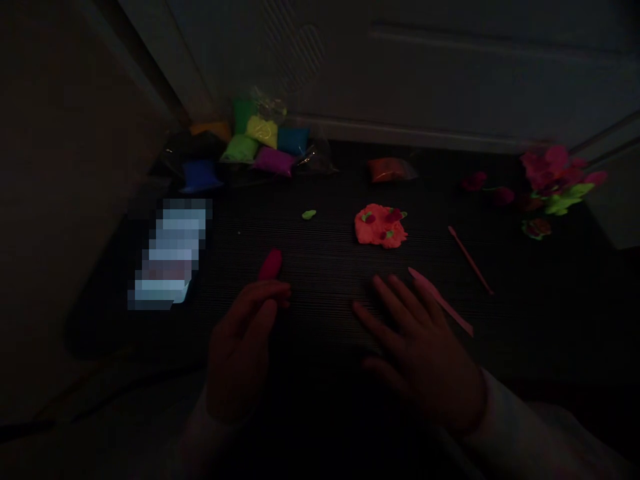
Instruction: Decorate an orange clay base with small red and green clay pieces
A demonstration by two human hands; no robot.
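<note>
My right hand lies palm down over the dark table with its fingers spread, fingertips close to a pink knife-shaped modelling tool. My left hand is turned on its side, fingers pointing right and thumb apart from them. Just beyond its index finger a magenta lump of clay shows; its lower end is hidden by the hand. Farther back sits a flat orange-red clay piece bearing small dark red and green bits. A small green clay piece lies left of it.
Several bags of coloured clay are heaped at the back left, and an orange bag lies at back centre. A phone glows at left. A thin pink tool and pink clay flowers are at right. The scene is dim.
</note>
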